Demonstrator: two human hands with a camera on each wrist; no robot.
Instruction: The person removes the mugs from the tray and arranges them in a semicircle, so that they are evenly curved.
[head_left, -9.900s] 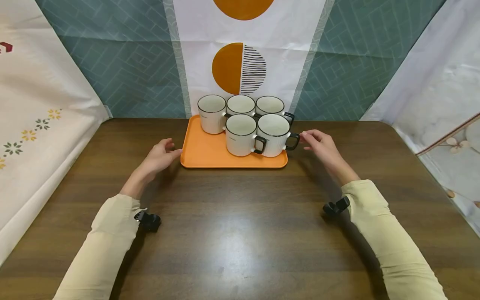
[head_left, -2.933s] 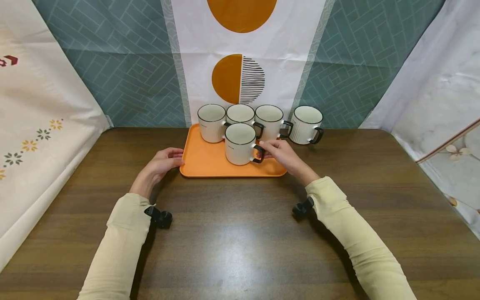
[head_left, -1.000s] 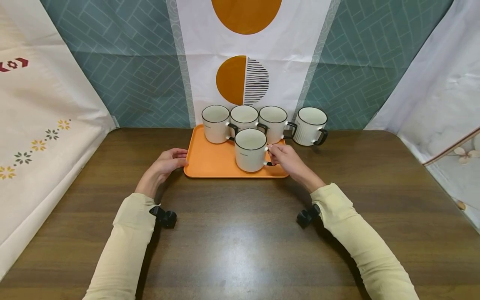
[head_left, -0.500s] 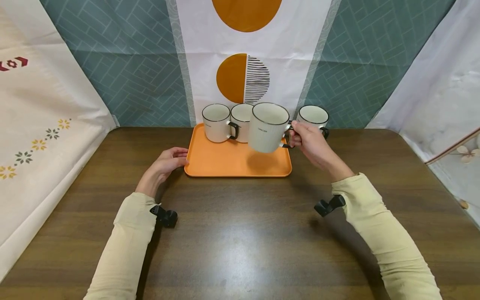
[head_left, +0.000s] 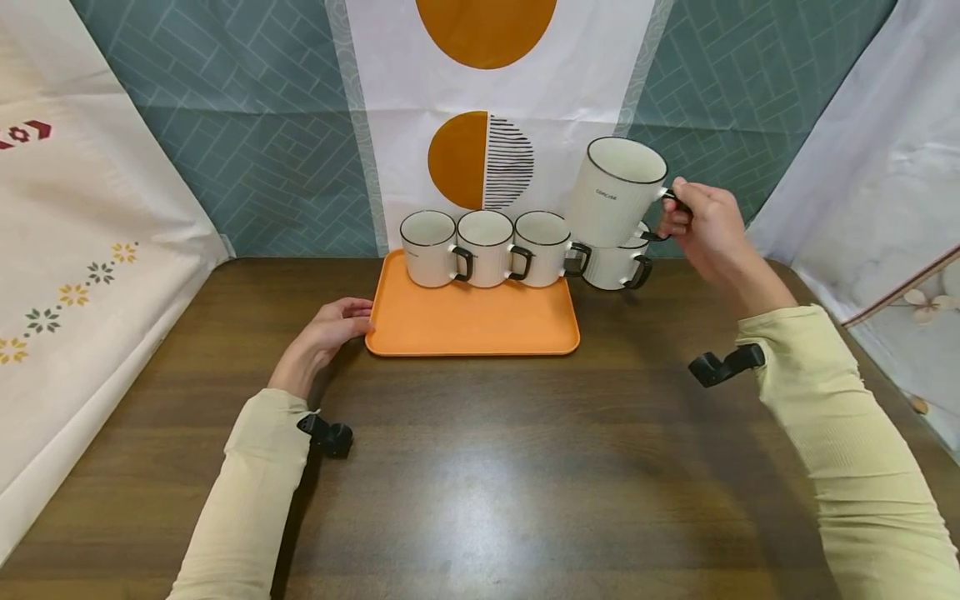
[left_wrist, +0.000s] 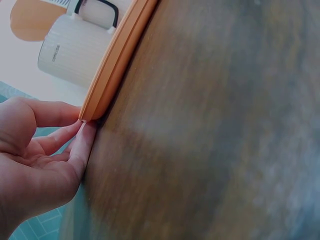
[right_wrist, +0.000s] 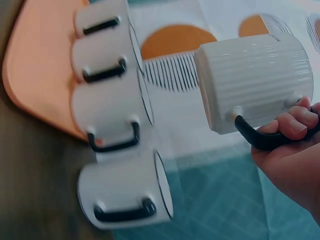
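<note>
My right hand (head_left: 708, 229) grips the black handle of a white, black-rimmed mug (head_left: 611, 204) and holds it up in the air, slightly tilted. This mug hangs above and partly in front of another white mug (head_left: 603, 271), which stands on the table just right of the tray. In the right wrist view the curled fingers (right_wrist: 295, 125) wrap the handle, with the mug's base apart from everything. My left hand (head_left: 322, 329) pinches the left rim of the orange tray (head_left: 472, 325) between thumb and fingers. Three matching mugs (head_left: 485, 258) stand in a row along the tray's back.
The brown wooden table (head_left: 465, 450) stretches in front of the tray. A patterned cloth backdrop (head_left: 262, 167) rises directly behind the mugs. Pale cloths hang at both sides of the table.
My right hand has lifted the front mug off the tray and carried it up and to the right. An earlier mug was shifted onto the table. The left hand keeps its place.
</note>
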